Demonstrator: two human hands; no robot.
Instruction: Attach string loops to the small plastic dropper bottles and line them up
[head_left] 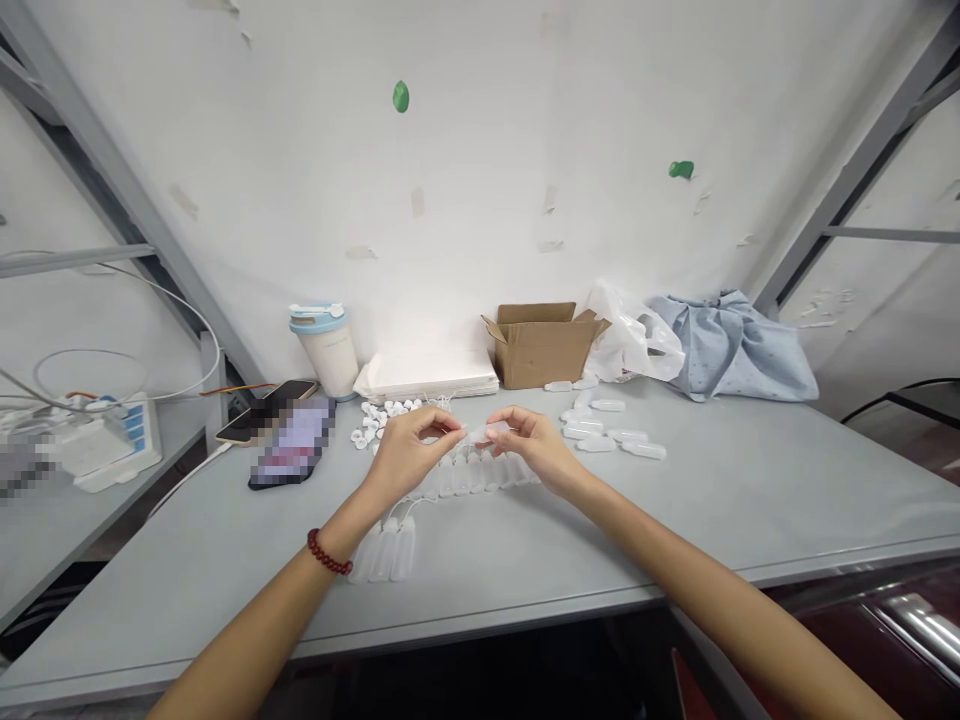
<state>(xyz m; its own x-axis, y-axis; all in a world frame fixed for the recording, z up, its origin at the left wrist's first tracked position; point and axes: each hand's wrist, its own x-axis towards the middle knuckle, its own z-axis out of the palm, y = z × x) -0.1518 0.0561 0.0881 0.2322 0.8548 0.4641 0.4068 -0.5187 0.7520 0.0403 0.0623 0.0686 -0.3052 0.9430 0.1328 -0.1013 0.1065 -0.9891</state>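
Observation:
My left hand and my right hand meet over the middle of the table, both closed in a pinch. Between the right fingertips is a small translucent plastic bottle. Whatever the left fingertips pinch, close to the bottle's end, is too small to make out. Just below the hands lies a row of similar bottles, partly covered by them. Nearer the front, several bottles with white string loops lie side by side. White caps are heaped beyond my left hand. Loose bottles lie right of my right hand.
Along the wall stand a lidded cup, a white stack, an open cardboard box, a white plastic bag and a blue cloth bundle. Two phones lie at the left. The grey table ends close in front.

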